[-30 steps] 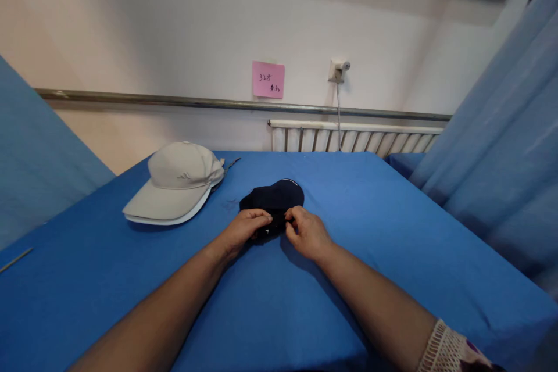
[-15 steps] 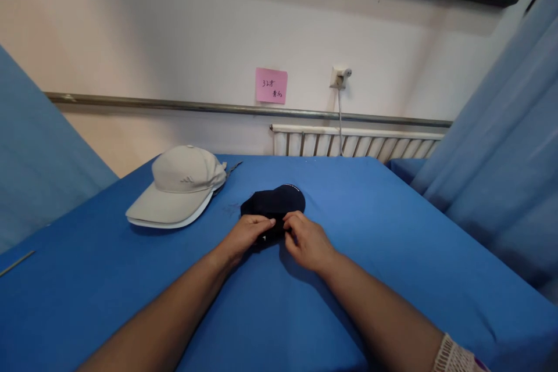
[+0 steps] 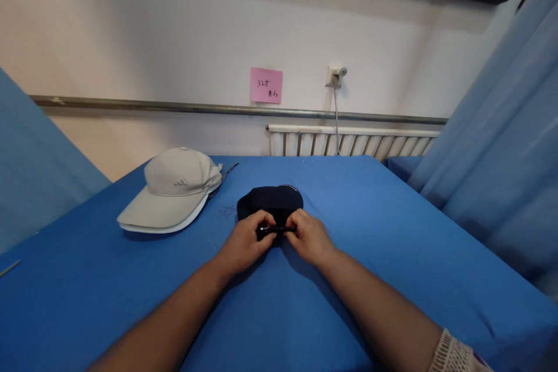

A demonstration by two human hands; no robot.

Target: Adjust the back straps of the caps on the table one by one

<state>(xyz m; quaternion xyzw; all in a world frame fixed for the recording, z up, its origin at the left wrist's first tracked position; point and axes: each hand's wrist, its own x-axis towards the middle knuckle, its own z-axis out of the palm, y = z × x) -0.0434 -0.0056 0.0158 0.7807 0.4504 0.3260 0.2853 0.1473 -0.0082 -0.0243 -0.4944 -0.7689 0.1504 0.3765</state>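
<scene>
A dark navy cap [image 3: 265, 199] lies on the blue cloth, its rounded brim at the far right side. At its near edge runs a narrow, glossy black strap [image 3: 279, 229], stretched level between my two hands. My left hand [image 3: 249, 241] is closed, pinching the strap's left end between thumb and fingers. On the other end, the fingers of my right hand [image 3: 309, 236] are pinched together in the same way. Whether the strap is fastened cannot be made out. To the left sits a light grey cap [image 3: 174, 177] with a small logo, apparently stacked over another pale brim.
The blue-covered table [image 3: 370, 232] reaches back to a white radiator [image 3: 314, 142] and a metal rail [image 3: 183, 106]. Blue curtains [image 3: 492, 128] hang at both sides. A thin stick [image 3: 9, 268] lies at the left edge. A pink note [image 3: 266, 85] is on the wall.
My left fingers have curled round the strap, which now shows as a straight, level band. The cap's near side has opened up somewhat. The view has shifted slightly.
</scene>
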